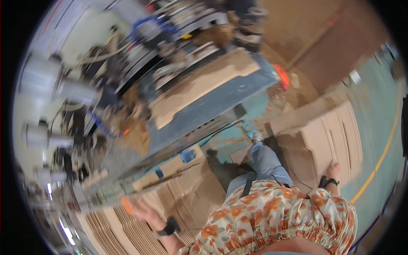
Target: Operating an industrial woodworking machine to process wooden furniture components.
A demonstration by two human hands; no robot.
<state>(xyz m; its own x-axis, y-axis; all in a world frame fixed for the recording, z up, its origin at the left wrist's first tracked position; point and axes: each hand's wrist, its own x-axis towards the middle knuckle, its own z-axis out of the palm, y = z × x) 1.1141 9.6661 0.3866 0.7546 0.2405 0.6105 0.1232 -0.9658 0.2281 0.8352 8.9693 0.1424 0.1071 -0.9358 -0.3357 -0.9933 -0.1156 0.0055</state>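
Note:
My left hand [148, 213] is stretched out over a stack of thin brown boards [187, 191] at the lower left. Its fingers are apart with nothing in them, and something orange covers a fingertip. On the right, my right hand [334, 171] touches the near edge of another stack of tan boards [327, 140]. Blur hides how its fingers are bent and whether they grip one board. Ahead of me, a long tan board [204, 87] with notched ends lies on the machine's blue-grey table [212, 104].
Machine heads with blue hoses [146, 27] stand along the far left. Sawdust [138, 136] lies around the machine. A large brown panel [323, 55] is at the back right. A yellow line [380, 165] curves over the green floor. A dark cable [221, 129] hangs below the table.

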